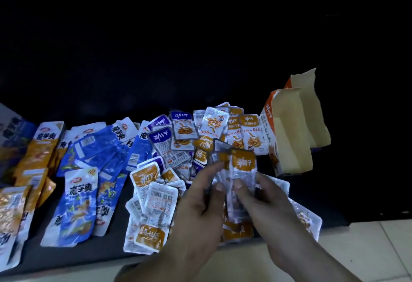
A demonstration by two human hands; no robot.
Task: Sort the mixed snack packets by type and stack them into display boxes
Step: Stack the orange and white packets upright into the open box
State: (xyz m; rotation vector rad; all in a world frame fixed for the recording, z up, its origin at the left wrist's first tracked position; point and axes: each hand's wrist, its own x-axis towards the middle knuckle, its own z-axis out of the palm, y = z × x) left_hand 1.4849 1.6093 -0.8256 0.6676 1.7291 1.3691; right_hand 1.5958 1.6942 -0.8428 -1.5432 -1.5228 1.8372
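At the far left, long orange packets [42, 147] are seen lying on the dark bench [89, 252], and just beside them long blue packets [78, 205] are spread in an overlapping heap. Toward the middle, a pile of small orange and purple packets [156, 192] is heaped, some face up and some face down. Above the near edge of that pile, a fanned stack of small orange packets [243, 165] is held off the bench: it is gripped by the left hand [200, 203] with curled fingers and thumb, and pinched on its other side by the right hand [267, 199]. Further right, an open orange display box [287, 134] is seen tilted, with a second open box [312, 107] close behind it. Pale floor tiles [367, 248] are visible at the lower right.
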